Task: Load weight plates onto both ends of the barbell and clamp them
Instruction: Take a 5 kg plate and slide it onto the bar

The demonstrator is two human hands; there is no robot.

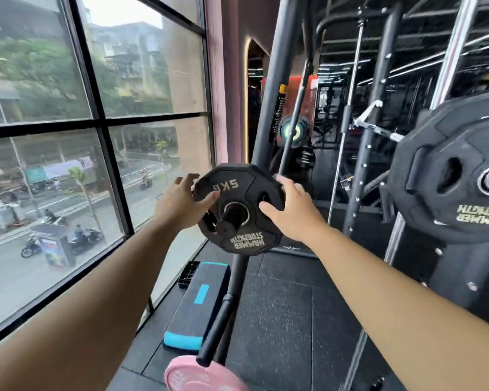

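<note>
Head view: the left hand [181, 206] and right hand [291, 214] both grip the 5kg plate [247, 239] on its peg [227, 224].

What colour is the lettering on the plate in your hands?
Pale gold, on a black plate; the head view shows it best.

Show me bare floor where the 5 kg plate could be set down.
For the 5 kg plate, bare rubber floor lies between the slanted black bar and the rack at right. The window side is crowded: step platform, small black tray, pink plate.
</note>
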